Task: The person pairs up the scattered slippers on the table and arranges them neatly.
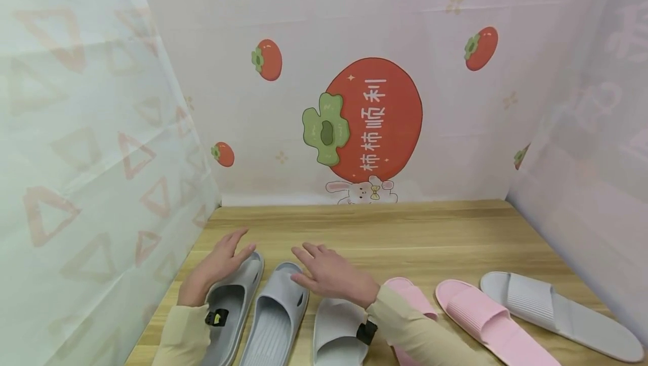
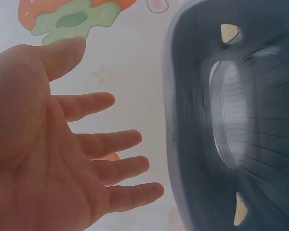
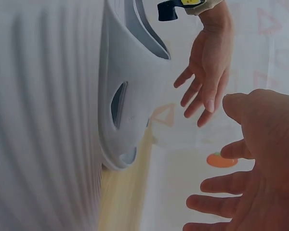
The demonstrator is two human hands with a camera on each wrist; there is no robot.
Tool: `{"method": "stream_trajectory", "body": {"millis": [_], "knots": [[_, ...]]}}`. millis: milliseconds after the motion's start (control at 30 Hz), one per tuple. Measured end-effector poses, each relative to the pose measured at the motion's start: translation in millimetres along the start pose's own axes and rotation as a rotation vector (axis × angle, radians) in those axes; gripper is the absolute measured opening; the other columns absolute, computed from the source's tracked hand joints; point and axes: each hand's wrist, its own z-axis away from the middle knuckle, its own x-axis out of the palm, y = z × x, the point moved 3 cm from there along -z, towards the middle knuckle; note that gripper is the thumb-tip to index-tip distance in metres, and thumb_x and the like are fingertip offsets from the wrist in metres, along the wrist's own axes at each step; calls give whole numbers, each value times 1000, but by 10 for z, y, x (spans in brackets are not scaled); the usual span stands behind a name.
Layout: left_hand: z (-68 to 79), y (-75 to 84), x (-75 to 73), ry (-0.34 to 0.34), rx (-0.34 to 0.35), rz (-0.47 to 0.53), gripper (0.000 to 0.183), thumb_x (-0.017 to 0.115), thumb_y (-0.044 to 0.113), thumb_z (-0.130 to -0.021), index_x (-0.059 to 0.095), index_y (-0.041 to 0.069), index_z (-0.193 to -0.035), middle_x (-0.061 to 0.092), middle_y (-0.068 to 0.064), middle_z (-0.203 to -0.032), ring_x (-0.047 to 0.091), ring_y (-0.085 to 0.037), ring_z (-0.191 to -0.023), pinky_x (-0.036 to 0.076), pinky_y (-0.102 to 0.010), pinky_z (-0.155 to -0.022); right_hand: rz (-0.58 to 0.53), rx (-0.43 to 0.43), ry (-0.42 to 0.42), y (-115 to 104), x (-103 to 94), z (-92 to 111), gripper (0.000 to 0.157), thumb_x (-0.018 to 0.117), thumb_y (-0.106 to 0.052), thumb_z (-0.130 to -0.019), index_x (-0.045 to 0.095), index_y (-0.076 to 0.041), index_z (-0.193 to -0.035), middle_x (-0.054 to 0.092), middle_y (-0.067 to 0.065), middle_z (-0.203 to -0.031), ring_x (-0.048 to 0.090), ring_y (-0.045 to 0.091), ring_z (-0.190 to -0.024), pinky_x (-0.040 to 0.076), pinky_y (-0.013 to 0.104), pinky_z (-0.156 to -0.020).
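My left hand (image 1: pixel 219 265) hovers over the toe of a grey slide slipper (image 1: pixel 250 277) at the far left, fingers spread and holding nothing. In the left wrist view that slipper (image 2: pixel 192 120) shows its side holes, apart from the fingertips. A second grey slipper of the same kind (image 1: pixel 283 287) lies beside it. My right hand (image 1: pixel 334 273) is held above the toe of a lighter grey slipper with a ribbed strap (image 1: pixel 336 318), its fingers extended with nothing in them. The right wrist view shows this ribbed strap (image 3: pixel 48 115) close up, and both empty hands.
To the right lie two pink slippers, one (image 1: pixel 412 297) partly hidden by my right sleeve (image 1: pixel 420 326), the other (image 1: pixel 473 307) in full strap view. Another light grey slipper (image 1: pixel 531 301) lies far right. Printed cloth walls (image 1: pixel 263 175) enclose the wooden tabletop (image 1: pixel 405 236).
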Motion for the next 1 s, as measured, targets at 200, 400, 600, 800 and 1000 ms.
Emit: {"method": "stream_trajectory", "body": {"millis": [200,400,600,800,1000], "knots": [[27,-22,-10,-13,-15,12,66,44,42,-103,31,-3,-150,32,-32,-152,28,-52,-139,28,-65,-108,1,-3,5,-58,16,-12,65,34,-59,-100,31,-22,-154,37,12,-156,43,34,-138,41,49,-108],[44,-40,7,-41,-32,14,70,44,46,-102,30,-3,-150,31,-32,-152,28,-52,-140,29,-65,-108,-32,1,-24,-107,27,7,65,34,-60,-100,31,-23,-154,37,10,-157,42,32,-139,41,47,-109],[58,-54,11,-46,-50,15,71,44,48,-102,30,-2,-150,32,-32,-152,29,-51,-140,30,-64,-108,-58,4,-42,-170,74,4,66,32,-61,-100,29,-25,-155,35,9,-158,41,32,-141,40,47,-110],[82,-77,2,-80,-45,30,74,47,49,-100,30,-2,-150,34,-33,-151,32,-51,-138,32,-64,-106,-61,-14,-29,-268,113,-23,63,36,-57,-101,31,-23,-154,37,12,-156,43,32,-139,40,46,-110],[116,-100,-2,-151,-77,77,76,49,51,-99,27,0,-152,30,-31,-153,30,-51,-140,32,-64,-105,-34,-44,-10,-361,175,-48,63,34,-55,-102,33,-18,-153,39,12,-154,44,30,-138,42,44,-108]]}}
